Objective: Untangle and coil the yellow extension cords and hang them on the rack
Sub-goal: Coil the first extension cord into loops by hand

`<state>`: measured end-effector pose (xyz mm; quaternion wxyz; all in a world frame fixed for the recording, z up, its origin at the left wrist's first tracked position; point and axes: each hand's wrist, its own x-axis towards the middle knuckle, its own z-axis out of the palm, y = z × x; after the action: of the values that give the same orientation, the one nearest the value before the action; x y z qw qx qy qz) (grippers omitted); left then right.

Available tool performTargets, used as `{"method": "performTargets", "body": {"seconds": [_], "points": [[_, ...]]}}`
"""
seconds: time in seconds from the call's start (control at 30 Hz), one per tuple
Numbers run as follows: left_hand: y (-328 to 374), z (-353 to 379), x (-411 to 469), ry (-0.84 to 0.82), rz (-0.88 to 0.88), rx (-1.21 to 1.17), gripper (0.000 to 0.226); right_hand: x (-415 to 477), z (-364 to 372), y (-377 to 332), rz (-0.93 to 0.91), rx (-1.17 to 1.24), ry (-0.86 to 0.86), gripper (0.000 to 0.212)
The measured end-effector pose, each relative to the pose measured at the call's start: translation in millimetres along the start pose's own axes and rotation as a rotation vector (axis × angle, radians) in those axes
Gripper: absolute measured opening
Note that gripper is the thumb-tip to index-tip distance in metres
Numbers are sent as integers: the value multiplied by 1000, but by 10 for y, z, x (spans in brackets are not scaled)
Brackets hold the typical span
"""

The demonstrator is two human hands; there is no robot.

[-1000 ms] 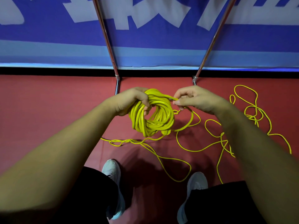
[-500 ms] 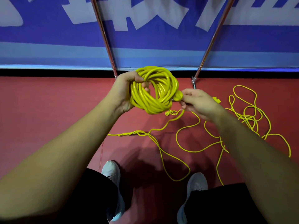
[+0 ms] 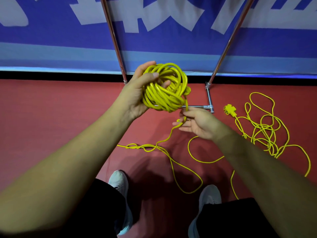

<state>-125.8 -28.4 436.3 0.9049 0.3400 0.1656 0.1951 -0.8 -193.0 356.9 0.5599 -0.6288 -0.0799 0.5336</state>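
The left hand was raised over the red floor, thumb and fingers curled round the left side of a thick yellow coil of extension cord, which it held upright in front of the blue banner; the coil's loops bulged out to the right of the palm, well above the floor; from its lower right edge one strand dropped down and ran between the fingers of the right hand, which hovered just below and right of the coil; those fingers lay loosely extended, and whether they pinched the strand could not be told; past the hand the strand trailed to the floor and joined loose loops lying between two white shoes; behind the hands stood the rack, its two metal poles slanting upward and its base bar lying on the floor; further right a yellow socket head lay near the rack's foot, its lead running into a tangled heap of cord, well apart from both hands.
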Motion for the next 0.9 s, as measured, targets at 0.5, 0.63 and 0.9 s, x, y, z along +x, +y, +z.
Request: {"method": "performTargets", "body": {"seconds": [0.5,0.63,0.9], "points": [[76,57,-30,-51,50,125,14,-54,255,108,3,-48,-24,14],[55,47,-14,-18,102,195,18,-64,296,127,8,-123,-3,15],[94,82,-23,72,370,466,21,-127,483,87,84,254,-256,32]]}}
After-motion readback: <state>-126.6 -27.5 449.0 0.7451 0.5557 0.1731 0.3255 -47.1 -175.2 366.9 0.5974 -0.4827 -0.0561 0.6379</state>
